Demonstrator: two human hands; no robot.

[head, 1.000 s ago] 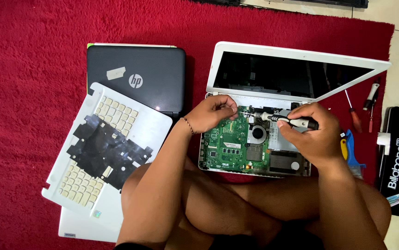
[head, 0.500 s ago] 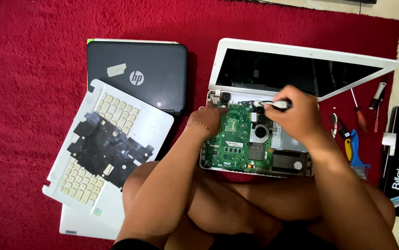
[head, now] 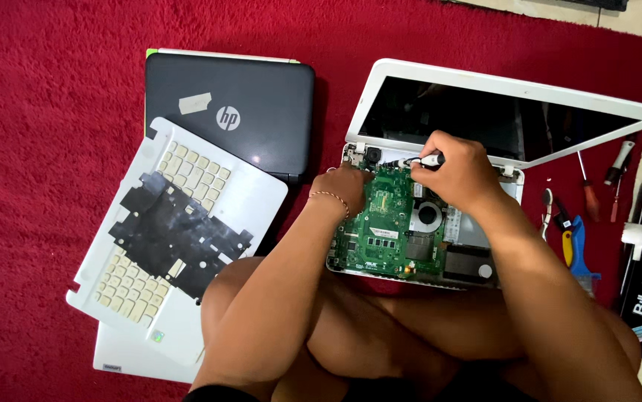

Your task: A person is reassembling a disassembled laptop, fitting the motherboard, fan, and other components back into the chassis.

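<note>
Nearest to the person, the green motherboard (head: 384, 227) lies in the opened white laptop (head: 440, 186). The left hand (head: 343, 190) rests on its left edge; whether it grips something, I cannot tell. Just beyond, the right hand (head: 459, 175) grasps a screwdriver (head: 414, 161), lying left-right, tip pointing left to the hinge corner.

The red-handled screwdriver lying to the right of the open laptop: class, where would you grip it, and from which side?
Grip the red-handled screwdriver by its thick handle, the end nearer the person, coming from above. It lies flat on the carpet, thin shaft pointing away towards the screen, with other tools close on its left.
</note>
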